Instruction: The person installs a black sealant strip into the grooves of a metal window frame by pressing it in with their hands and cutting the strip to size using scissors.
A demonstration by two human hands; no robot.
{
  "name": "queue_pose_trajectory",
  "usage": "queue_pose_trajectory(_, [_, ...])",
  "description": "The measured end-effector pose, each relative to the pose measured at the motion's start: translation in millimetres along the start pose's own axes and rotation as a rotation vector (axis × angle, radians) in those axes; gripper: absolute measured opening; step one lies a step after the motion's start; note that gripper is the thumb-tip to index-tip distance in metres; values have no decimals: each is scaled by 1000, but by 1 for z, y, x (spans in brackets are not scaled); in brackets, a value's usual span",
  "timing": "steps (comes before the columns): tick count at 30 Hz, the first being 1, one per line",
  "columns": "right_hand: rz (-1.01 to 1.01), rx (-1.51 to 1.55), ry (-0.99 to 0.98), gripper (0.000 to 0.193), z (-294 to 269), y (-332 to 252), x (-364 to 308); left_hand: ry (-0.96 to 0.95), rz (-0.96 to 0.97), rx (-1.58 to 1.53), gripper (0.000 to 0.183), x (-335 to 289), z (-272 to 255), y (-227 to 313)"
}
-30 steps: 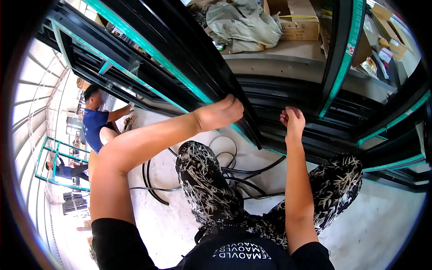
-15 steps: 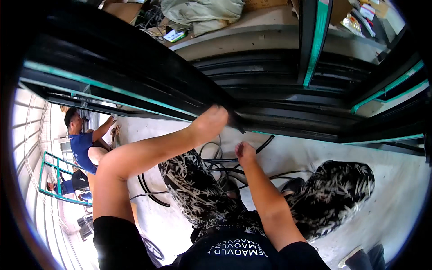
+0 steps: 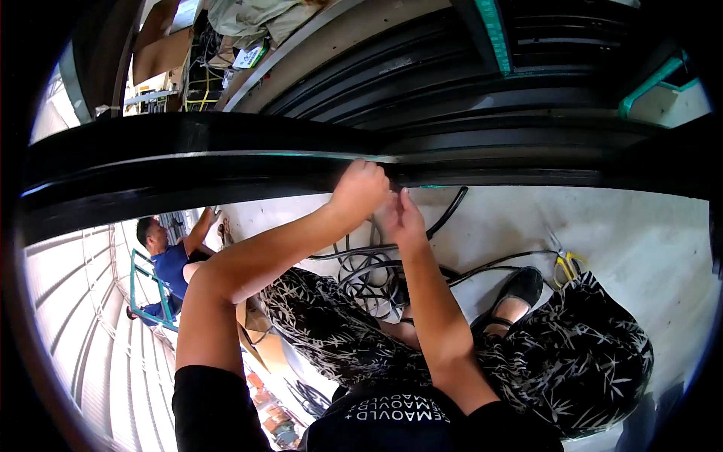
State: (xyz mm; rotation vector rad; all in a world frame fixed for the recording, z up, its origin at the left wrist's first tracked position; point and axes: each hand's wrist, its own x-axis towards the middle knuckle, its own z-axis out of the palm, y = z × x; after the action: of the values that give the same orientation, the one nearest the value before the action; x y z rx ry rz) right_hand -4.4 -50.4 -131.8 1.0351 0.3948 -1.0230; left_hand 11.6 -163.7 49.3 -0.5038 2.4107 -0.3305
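Note:
A long black frame bar (image 3: 248,169) crosses in front of me. My left hand (image 3: 363,190) is closed against its lower edge, and whatever lies in the fingers is hidden. Just right of it and slightly lower, my right hand (image 3: 404,218) is nearly touching the left, its thumb up and fingers curled in. Those fingers are partly blurred, so what they hold cannot be made out. Below both hands, loops of thin black strip (image 3: 369,275) lie on the floor around my feet.
Yellow-handled scissors (image 3: 568,265) lie on the pale floor (image 3: 640,248) near my right shoe (image 3: 520,290). Another person (image 3: 172,260) in dark blue is at the left, by a green-edged frame (image 3: 143,275). Boxes (image 3: 162,56) and cloth (image 3: 252,19) sit beyond the bar.
My view has turned, so the bar now runs nearly level. My right hand has risen to meet the left at the bar's edge. The scissors have come into view.

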Motion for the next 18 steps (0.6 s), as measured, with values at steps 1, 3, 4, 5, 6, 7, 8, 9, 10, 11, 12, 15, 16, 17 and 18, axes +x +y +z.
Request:
queue_pose_trajectory(1, [-12,19,3,23,0,2,5,-3,-8,-38,7,1,-6,1])
queue_pose_trajectory(3, [-22,46,22,24,8,14,3,-136,-123,-92,7,-4,-12,6])
queue_pose_trajectory(4, [-28,59,32,24,12,21,2,-202,-182,-118,8,-6,-16,9])
queue_pose_trajectory(5, [-59,51,64,23,16,29,-1,-255,-175,-103,9,-7,-29,8])
queue_pose_trajectory(6, [-73,38,52,23,21,35,-5,-245,-180,-135,10,-11,-32,8])
queue_pose_trajectory(7, [-87,25,40,23,25,41,-8,-236,-186,-168,10,-15,-34,7])
queue_pose_trajectory(8, [-99,13,29,23,29,46,-12,-228,-193,-201,11,-17,-38,4])
queue_pose_trajectory(9, [-100,-50,-61,24,30,42,-15,-269,-174,-167,13,-17,-45,2])
queue_pose_trajectory(10, [-127,-92,-52,25,34,43,-17,-256,-178,-174,13,-20,-50,-1])
queue_pose_trajectory(11, [-153,-138,-45,26,38,43,-20,-242,-183,-182,13,-23,-54,-1])
queue_pose_trajectory(12, [-181,-183,-37,27,42,43,-21,-227,-189,-190,13,-27,-56,-1])
queue_pose_trajectory(15, [-173,-180,43,34,57,49,-27,-187,-226,-155,10,-29,-52,-3])
queue_pose_trajectory(16, [-163,-168,67,35,60,49,-31,-196,-229,-133,9,-27,-52,-4])
queue_pose_trajectory(17, [-122,-206,108,38,63,48,-36,-153,-238,-158,9,-23,-56,-5])
queue_pose_trajectory(18, [-81,-199,131,38,68,47,-38,-163,-259,-158,9,-21,-53,-6])
